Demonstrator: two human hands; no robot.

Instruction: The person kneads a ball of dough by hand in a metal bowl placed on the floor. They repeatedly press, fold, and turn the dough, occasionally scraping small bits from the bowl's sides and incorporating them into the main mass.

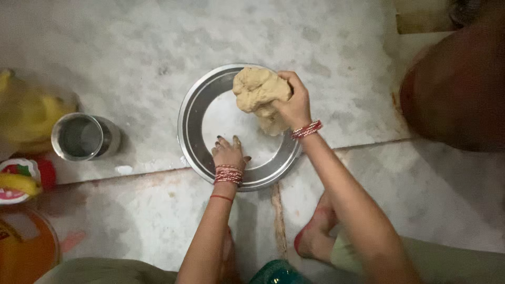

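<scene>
A wide steel plate (192, 113) lies on the marble floor. A large lump of tan dough (256, 90) rests at its far right side, partly lifted. My right hand (293, 105) grips the dough from the right, fingers curled into it. My left hand (228, 151) presses flat on the plate's near inner surface, fingers spread, holding nothing. Both wrists carry red bangles.
A steel tumbler (83, 137) stands left of the plate. A yellow bag (26, 113) and colourful packets (18, 181) sit at the far left, an orange lid (23, 247) at the bottom left. A dark round vessel (457, 89) is at the right. My foot (315, 231) rests near the plate.
</scene>
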